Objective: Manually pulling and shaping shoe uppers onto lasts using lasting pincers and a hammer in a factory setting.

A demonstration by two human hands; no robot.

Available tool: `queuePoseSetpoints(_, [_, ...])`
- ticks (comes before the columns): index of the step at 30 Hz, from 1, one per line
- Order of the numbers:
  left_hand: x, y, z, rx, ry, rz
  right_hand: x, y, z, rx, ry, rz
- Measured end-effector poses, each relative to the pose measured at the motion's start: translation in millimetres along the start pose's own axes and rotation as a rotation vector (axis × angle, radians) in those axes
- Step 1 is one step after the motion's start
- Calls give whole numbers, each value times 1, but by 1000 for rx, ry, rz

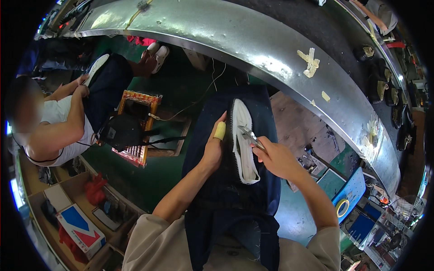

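A shoe (244,156) with a long white underside lies lengthwise over my dark apron, its dark side showing along the left edge. My left hand (216,143) grips it from the left; a yellow cover (219,131) wraps the thumb, and the other fingers are hidden beneath the shoe. My right hand (276,158) is closed around a silver metal tool (249,135), which looks like pincers or snips. The tool's tip meets the white surface near the middle of the shoe.
A metal-edged bench (253,49) curves across the front, with several dark shoes (379,86) beyond it. At left, a person (63,117) holds another white-soled shoe (96,70). An orange-framed stool (135,135) bears a black bag. A wooden bin (122,230) stands lower left.
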State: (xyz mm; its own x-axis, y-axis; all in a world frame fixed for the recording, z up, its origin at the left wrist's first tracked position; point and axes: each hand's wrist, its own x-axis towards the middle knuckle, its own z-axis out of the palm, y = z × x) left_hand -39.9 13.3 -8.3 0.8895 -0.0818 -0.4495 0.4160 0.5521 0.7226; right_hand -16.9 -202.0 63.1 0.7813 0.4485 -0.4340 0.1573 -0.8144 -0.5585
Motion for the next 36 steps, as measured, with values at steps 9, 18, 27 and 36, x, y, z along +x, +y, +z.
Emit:
queuePoseSetpoints(9, [5, -1, 18, 106, -167, 86, -32, 8, -38, 626, -372, 59])
queuePoseSetpoints(18, [-2, 3, 15, 228, -176, 96, -26, -13, -8, -23, 164, -271])
queuePoseSetpoints(27, [-26, 11, 9, 30, -154, -63, -11, -37, -28, -328, 1, -281])
queuePoseSetpoints(36, [-23, -29, -34, 578, -4, 67, -16, -31, 57, 279, 174, -31])
